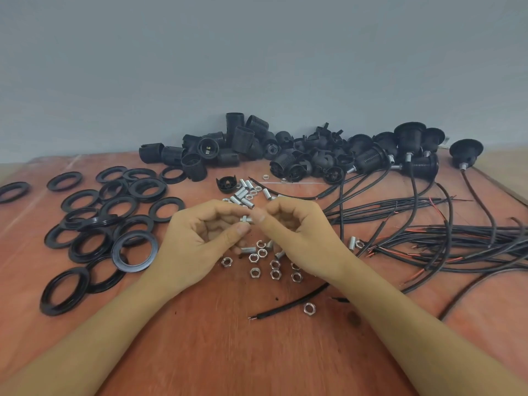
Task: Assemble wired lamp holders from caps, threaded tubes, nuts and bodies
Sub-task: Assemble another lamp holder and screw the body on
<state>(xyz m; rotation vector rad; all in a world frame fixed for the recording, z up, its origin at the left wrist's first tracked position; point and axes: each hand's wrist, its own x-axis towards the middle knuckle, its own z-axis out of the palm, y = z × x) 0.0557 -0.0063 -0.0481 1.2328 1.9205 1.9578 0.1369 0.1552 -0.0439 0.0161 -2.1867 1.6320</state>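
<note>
Head view: one camera, looking down past both forearms onto a reddish tabletop point(223, 352).
Left hand point(200, 238): up off the tabletop at centre, fingers point(237, 232) curled, thumb and fingertips pinching the left end of a short silver threaded tube point(247, 219).
Right hand point(297, 232): right there opposite, fingers point(264, 216) curled too, nipping the tube's other end; the tips were blurred.
Threaded tube: held roughly level between the two hands, clear of the tabletop. Something nut-like sat at its left end, too small to be sure.
Nuts point(274, 267): scattered flat just below the hands, with one lone nut point(309, 308) nearer the camera beside a loose wire point(288, 305).
Spare tubes point(243, 194): a little heap just beyond the hands, with a few more lying among the nuts.
Single cap point(226, 185): black, sitting just left of that heap.
Rings point(91, 222): black, spread and overlapping across the left side.
Bodies point(217, 147): black ribbed cylinders piled at the back against the wall point(257, 52).
Caps point(314, 158): a dark jumble to the right of the bodies.
Finished holders point(411, 144): back right, each with a wire trailing out.
Wires point(457, 241): a black bundle fanned over the right side, red ends showing.
</note>
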